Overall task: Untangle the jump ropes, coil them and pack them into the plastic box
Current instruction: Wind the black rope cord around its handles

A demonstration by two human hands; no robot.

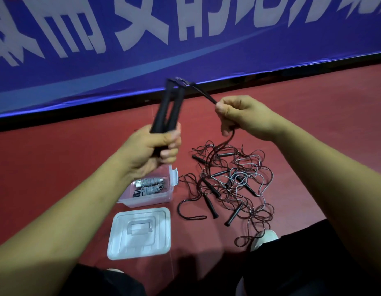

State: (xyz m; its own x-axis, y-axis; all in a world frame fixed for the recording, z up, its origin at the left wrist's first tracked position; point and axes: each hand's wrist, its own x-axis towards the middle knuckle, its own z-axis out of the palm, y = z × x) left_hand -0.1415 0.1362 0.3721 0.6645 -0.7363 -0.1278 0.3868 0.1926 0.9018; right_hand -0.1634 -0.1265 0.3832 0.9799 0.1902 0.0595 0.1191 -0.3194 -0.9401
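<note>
Below a blue banner (185,60), on the red floor (57,167), a tangle of ropes (230,184) lies right of the plastic box (146,199), whose lid (140,231) lies flat just in front. The left hand (149,150) grips two black handles (170,107) by their lower ends, so they point up and away. The right hand (238,114) pinches their cord (206,96).

The left hand (155,150) covers the lower ends of the two black handles (168,107), and their tops blur where the cord (206,96) leaves them. The cord is hidden inside the right hand's (238,116) curled fingers (227,124). The left wrist hides the box's (149,201) left side and part of the coiled ropes (146,186) inside. In the tangle (234,182), which cord joins which handle cannot be told. The top edge cuts off the banner's (185,50) characters, and a dark trouser leg half covers the shoe (264,238).
</note>
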